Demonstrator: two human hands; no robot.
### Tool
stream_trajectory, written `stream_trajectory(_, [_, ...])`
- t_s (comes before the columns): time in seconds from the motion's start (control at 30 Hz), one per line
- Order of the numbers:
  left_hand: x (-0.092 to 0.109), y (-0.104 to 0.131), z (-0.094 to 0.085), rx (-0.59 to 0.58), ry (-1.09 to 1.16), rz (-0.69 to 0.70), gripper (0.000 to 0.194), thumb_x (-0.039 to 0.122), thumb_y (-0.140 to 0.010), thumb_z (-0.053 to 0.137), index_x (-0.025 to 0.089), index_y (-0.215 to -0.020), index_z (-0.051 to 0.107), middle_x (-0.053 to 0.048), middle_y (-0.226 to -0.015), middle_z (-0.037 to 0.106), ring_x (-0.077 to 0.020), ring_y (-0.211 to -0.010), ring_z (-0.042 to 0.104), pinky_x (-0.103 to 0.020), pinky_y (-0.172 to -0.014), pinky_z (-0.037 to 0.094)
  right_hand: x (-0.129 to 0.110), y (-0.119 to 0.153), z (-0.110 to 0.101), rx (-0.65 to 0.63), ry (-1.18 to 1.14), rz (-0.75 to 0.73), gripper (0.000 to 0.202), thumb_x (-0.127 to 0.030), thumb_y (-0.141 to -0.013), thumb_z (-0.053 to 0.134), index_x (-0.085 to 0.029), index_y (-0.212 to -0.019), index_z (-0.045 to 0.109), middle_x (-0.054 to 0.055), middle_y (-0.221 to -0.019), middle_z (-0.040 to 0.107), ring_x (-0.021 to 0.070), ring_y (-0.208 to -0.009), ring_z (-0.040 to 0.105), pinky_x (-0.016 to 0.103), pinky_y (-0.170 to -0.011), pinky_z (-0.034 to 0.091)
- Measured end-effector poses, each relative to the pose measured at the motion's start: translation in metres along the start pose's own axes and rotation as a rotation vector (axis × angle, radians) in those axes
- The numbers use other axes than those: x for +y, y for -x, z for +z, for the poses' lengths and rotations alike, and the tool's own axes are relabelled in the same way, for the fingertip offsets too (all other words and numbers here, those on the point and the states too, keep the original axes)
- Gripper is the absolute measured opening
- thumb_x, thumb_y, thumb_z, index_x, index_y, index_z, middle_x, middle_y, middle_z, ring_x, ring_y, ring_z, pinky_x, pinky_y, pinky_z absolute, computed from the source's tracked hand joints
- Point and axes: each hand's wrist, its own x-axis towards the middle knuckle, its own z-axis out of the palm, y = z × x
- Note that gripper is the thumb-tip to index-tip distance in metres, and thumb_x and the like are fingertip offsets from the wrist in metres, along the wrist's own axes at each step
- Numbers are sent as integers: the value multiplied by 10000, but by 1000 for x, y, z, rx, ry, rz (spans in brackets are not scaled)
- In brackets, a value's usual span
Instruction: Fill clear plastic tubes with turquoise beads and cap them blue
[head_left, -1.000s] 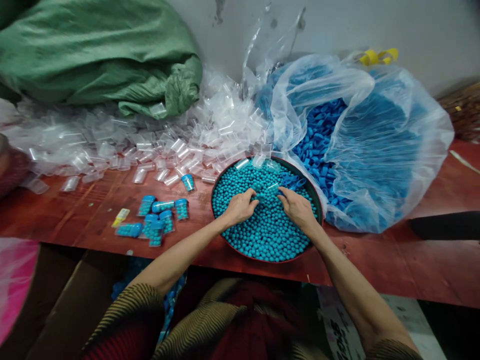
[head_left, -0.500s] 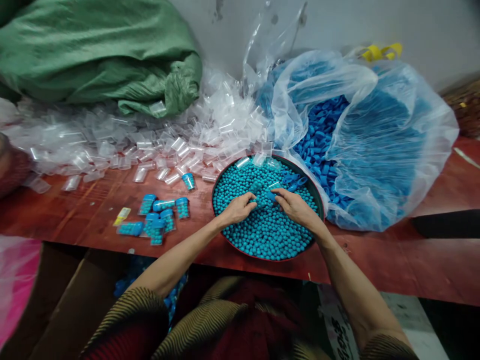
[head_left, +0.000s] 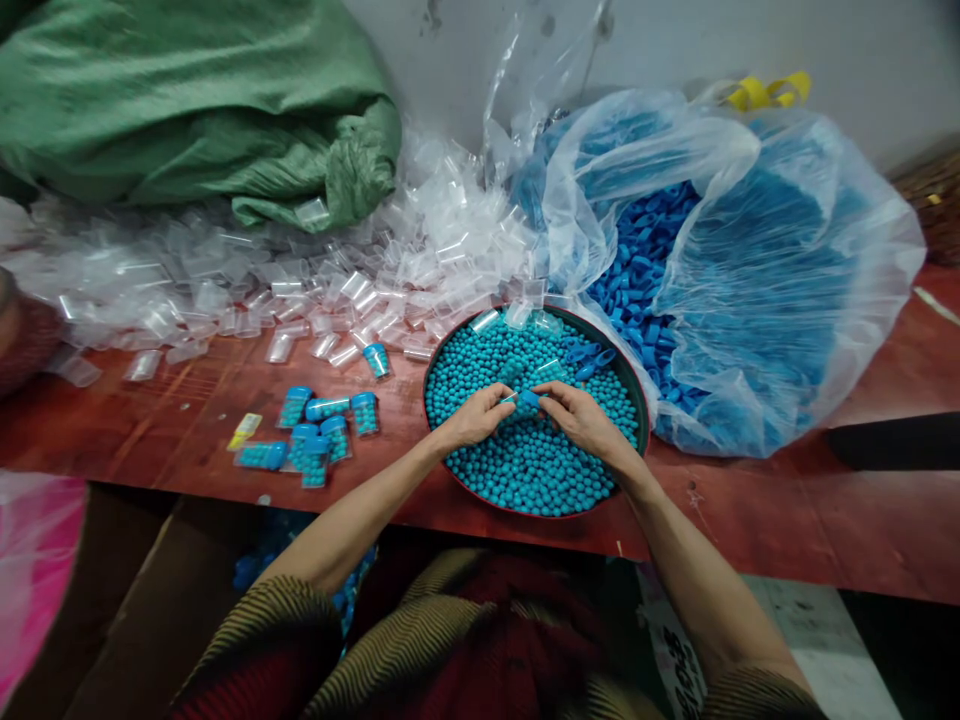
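While left hand [head_left: 478,416] pinches clear vial [head_left: 509,398], right hand [head_left: 582,418] blue cap [head_left: 529,400], near front edge of table [head_left: 765,520], misaligned pressing could flip cap into beads [head_left: 526,470].

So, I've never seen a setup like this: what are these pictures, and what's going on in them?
There is no machine here, just a person's two bare hands. Every picture comes from one camera worn on the head, looking forward and down. On the reddish table stands a round basin of blue beads. Behind lie loose clear cups and a green sack; at right, a plastic bag holds blue pieces. Capped, bead-filled cups lie at left. Above the beads, the left hand seems to hold a small clear cup, and the right hand a blue cap beside it.
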Motion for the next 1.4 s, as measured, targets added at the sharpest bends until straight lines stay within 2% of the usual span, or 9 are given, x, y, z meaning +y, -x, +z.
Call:
stream_trajectory(0.27, [-1, 5, -6, 2, 45, -22, 162, 315, -823, 481, 165, -882, 497, 54, -674, 449, -60, -491, 425, -179, -443, 375, -6, 10, -23, -100, 224, -34, 177, -291, -832, 502, -226, -857, 665, 5, -740, 666, 162, -692, 592, 281, -687, 427])
stream_trajectory(0.37, [-2, 4, -6, -23, 84, -45, 173, 319, -823, 489, 163, -898, 484, 52, -697, 468, -48, -469, 461, -162, -414, 362, -4, 10, -18, -20, 61, 27, 196, -334, -848, 474, -220, -910, 621, -7, -675, 633, 144, -611, 568, 267, -610, 429])
stream_trajectory(0.5, [-7, 3, -1, -45, 131, -52, 208, 346, -825, 497, 166, -927, 471, 61, -682, 461, -47, -439, 490, -145, -368, 337, -3, 6, 9, 16, -292, 150, 257, -432, -835, 468, -200, -914, 544, -13, -659, 610, 108, -475, 498, 231, -442, 379])
stream_trajectory(0.57, [-8, 4, 1, -40, 156, -37, 244, 361, -824, 508, 169, -967, 466, 62, -679, 468, -52, -442, 505, -143, -362, 340, -3, 7, 21, 40, -360, 154, 278, -451, -825, 479, -192, -911, 534, -10, -660, 605, 105, -476, 501, 224, -429, 378])
stream_trajectory(0.77, [-7, 11, 5, 26, 202, -13, 374, 339, -815, 542, 171, -1138, 458, 14, -820, 554, -46, -466, 518, -154, -376, 374, -2, 15, 28, 242, -124, 8, 325, -367, -857, 506, -202, -1130, 567, 20, -793, 651, 163, -703, 612, 314, -688, 503])
stream_trajectory(0.9, [-5, 12, 9, 34, 219, -41, 385, 360, -813, 553, 161, -1134, 478, 26, -768, 540, -40, -447, 503, -151, -370, 361, -2, 18, 27, 377, 147, -172, 263, -291, -874, 498, -219, -1094, 622, 75, -985, 656, 216, -928, 611, 390, -844, 495])
stream_trajectory(1.0, [-3, 14, 13, 47, 262, -57, 467, 354, -815, 559, 159, -1221, 434, 42, -712, 511, -57, -442, 508, -165, -372, 362, -4, 20, 29, 430, 283, -308, 273, -240, -899, 449, -217, -1100, 633, 92, -984, 641, 215, -949, 599, 395, -846, 502])
stream_trajectory(1.17, [3, 18, 16, 28, 420, -75, 616, 389, -788, 590, 158, -1321, 385, 46, -694, 512, -59, -435, 512, -162, -365, 347, -4, 27, 32, 460, 298, -446, 288, -197, -907, 454, -222, -1122, 644, 81, -975, 673, 199, -927, 603, 376, -832, 509])
stream_trajectory(1.4, [5, 20, 11, 3, 461, -67, 613, 432, -792, 586, 187, -1325, 406, 47, -656, 548, -45, -427, 502, -134, -361, 329, -6, 28, 29, 419, 219, -392, 261, -218, -903, 472, -252, -1050, 685, 61, -937, 690, 187, -887, 625, 373, -794, 531])
